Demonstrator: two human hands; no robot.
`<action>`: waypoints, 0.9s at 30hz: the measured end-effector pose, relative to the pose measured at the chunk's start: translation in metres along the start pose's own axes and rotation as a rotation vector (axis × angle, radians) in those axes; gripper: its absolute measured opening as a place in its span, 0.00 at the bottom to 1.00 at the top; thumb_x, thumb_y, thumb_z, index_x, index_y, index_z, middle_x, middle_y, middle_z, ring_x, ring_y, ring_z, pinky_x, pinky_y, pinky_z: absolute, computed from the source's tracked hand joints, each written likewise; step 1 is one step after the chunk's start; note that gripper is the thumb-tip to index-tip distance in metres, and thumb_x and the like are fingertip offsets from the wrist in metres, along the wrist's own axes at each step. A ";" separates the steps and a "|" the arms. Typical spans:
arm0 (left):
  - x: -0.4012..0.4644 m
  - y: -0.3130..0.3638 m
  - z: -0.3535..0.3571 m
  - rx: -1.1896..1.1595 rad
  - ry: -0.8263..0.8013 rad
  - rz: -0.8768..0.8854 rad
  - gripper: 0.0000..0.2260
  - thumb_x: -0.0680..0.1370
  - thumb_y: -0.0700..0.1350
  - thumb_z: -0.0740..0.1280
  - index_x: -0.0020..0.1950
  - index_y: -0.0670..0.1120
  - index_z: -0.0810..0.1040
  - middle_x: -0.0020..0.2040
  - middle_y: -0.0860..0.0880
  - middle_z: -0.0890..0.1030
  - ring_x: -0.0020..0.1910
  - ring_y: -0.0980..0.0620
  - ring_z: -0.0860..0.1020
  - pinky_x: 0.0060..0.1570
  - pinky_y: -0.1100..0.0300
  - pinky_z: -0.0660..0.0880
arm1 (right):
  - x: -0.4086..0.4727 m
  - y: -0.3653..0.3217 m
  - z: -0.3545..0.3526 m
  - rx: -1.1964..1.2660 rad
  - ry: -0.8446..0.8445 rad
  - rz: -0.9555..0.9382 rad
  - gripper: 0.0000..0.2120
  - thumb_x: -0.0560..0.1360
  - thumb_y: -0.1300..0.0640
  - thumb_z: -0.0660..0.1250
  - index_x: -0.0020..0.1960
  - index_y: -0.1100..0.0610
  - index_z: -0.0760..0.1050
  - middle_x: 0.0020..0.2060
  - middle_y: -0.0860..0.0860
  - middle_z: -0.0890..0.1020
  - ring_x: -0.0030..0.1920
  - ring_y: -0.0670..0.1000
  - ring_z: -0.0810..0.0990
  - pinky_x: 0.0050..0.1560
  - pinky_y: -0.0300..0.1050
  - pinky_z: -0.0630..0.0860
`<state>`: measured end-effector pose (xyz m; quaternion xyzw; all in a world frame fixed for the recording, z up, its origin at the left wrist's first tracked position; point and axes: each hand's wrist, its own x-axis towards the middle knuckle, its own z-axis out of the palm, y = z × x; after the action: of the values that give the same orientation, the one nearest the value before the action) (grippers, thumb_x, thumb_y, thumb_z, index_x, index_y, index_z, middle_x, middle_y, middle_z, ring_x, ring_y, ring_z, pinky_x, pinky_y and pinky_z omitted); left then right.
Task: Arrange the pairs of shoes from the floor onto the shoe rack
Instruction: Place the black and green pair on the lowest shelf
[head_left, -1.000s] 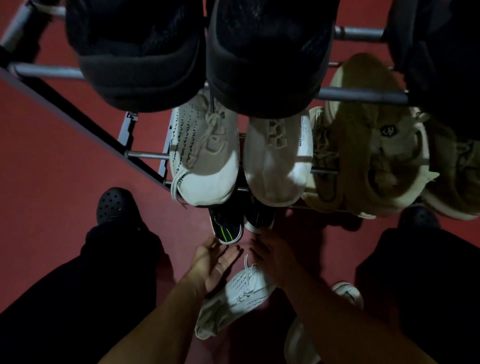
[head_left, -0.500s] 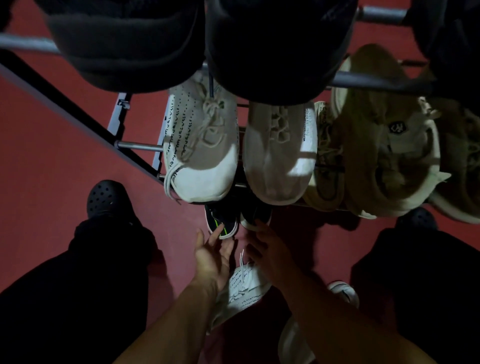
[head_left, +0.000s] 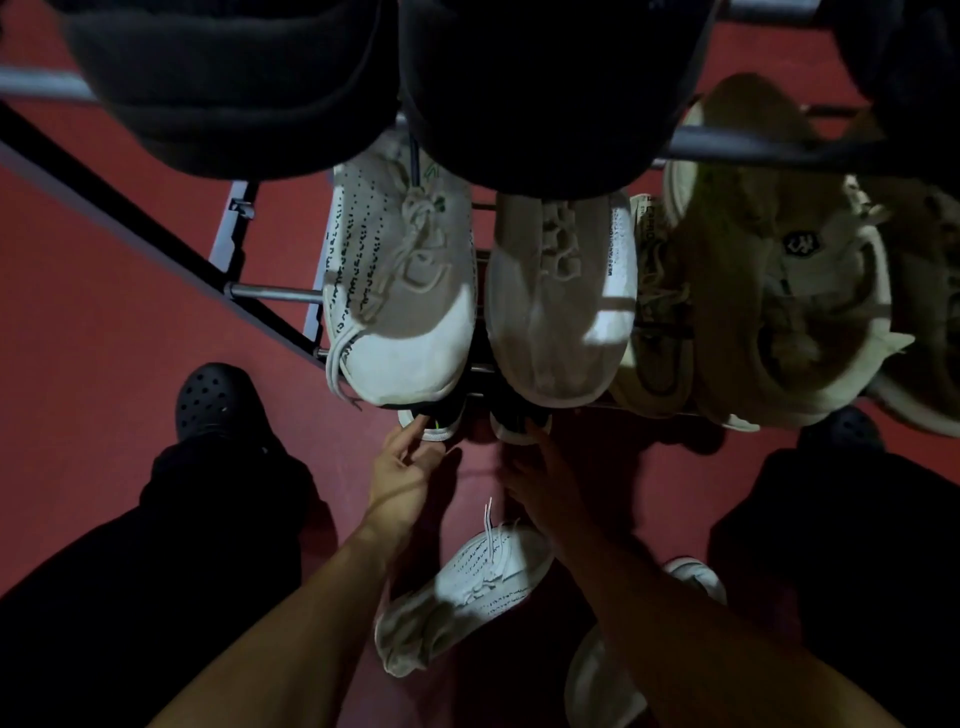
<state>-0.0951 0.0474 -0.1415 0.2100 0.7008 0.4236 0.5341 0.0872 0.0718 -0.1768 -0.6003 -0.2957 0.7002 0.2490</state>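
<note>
I look down on a metal shoe rack (head_left: 275, 292). A pair of black shoes with green marks sits on its lowest level; only the toes (head_left: 434, 422) (head_left: 519, 426) show under a pair of white sneakers (head_left: 400, 291) (head_left: 561, 301). My left hand (head_left: 405, 467) touches the left black toe with its fingertips. My right hand (head_left: 540, 478) rests its fingers against the right black toe. Neither hand grips anything. A white knit sneaker (head_left: 467, 587) lies on the red floor between my forearms, and a second white shoe (head_left: 597, 680) lies partly hidden under my right arm.
Black shoes (head_left: 234, 88) fill the top level. Beige chunky sneakers (head_left: 779, 270) sit at the right of the middle level. My feet in black clogs (head_left: 218, 400) (head_left: 841, 431) and dark trousers flank the rack on the red floor (head_left: 104, 312).
Both hands have reached forward from above the white floor sneaker to the toes of the black shoes. The black shoes sit further under the rack than before.
</note>
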 end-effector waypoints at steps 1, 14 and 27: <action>0.000 0.000 0.002 -0.040 -0.020 -0.020 0.22 0.79 0.31 0.68 0.73 0.43 0.74 0.64 0.50 0.79 0.63 0.54 0.80 0.65 0.59 0.76 | 0.003 -0.002 0.002 0.021 0.032 0.022 0.44 0.61 0.60 0.78 0.72 0.41 0.65 0.66 0.55 0.78 0.63 0.53 0.80 0.59 0.56 0.79; 0.021 0.015 0.019 -0.607 0.268 -0.373 0.13 0.82 0.36 0.66 0.65 0.40 0.67 0.49 0.38 0.82 0.35 0.49 0.85 0.29 0.59 0.81 | 0.021 -0.017 0.001 0.360 0.259 0.230 0.15 0.77 0.59 0.71 0.62 0.58 0.75 0.54 0.59 0.84 0.53 0.58 0.84 0.51 0.54 0.82; 0.043 0.026 0.008 -0.610 0.135 -0.260 0.13 0.81 0.29 0.62 0.64 0.36 0.77 0.57 0.37 0.84 0.49 0.45 0.87 0.44 0.54 0.84 | 0.046 -0.016 -0.004 -0.597 0.159 -0.275 0.14 0.79 0.60 0.67 0.64 0.63 0.79 0.58 0.59 0.83 0.62 0.57 0.80 0.63 0.36 0.67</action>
<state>-0.1061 0.0971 -0.1459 -0.0793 0.5965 0.5551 0.5742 0.0845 0.1155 -0.1979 -0.6538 -0.5457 0.4936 0.1768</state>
